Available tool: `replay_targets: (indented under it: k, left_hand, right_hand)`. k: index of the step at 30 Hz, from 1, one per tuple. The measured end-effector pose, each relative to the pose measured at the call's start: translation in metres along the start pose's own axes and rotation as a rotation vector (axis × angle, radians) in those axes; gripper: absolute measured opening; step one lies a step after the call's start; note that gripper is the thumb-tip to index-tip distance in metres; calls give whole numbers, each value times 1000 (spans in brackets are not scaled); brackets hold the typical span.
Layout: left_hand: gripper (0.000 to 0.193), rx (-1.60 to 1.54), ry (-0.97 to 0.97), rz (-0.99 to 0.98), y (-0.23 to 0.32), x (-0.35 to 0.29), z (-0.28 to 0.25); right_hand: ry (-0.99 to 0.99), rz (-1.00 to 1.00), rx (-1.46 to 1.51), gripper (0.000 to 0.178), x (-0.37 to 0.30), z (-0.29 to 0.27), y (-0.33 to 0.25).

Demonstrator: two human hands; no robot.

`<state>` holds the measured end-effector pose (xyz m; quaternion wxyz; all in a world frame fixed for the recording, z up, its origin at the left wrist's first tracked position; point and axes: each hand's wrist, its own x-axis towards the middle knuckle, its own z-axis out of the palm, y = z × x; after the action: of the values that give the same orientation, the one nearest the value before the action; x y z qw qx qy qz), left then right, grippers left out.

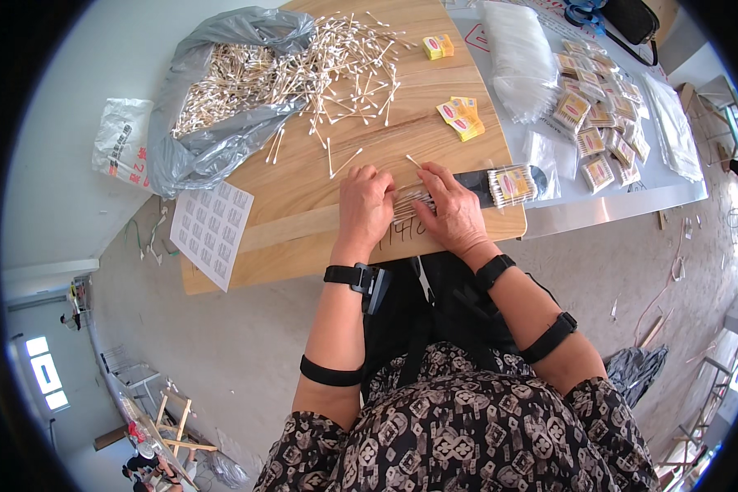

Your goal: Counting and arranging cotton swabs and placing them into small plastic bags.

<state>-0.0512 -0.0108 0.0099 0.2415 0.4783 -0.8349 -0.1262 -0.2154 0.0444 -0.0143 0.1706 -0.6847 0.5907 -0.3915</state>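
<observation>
At five o'clock on the table (pixel 303 215), the curled left hand (pixel 366 203) and half-spread right hand (pixel 453 211) flank the swabs (pixel 407 207), exact grip unclear, seemingly evening them, which next calls for level pressure.

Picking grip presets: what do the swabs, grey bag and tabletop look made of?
Swabs: matte tan sticks, likely wood or bamboo; white tips, probably cotton.
Grey bag: thin plastic film, judging by glossy creases.
Tabletop: smooth wood or laminate; grain doesn't settle it.
</observation>
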Motion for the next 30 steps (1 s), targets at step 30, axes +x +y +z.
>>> replay_targets:
  k: [30]
  left_hand:
    - [63, 223, -102, -112, 43, -61, 25]
  right_hand:
    - [-8, -73, -38, 26, 2, 2, 2]
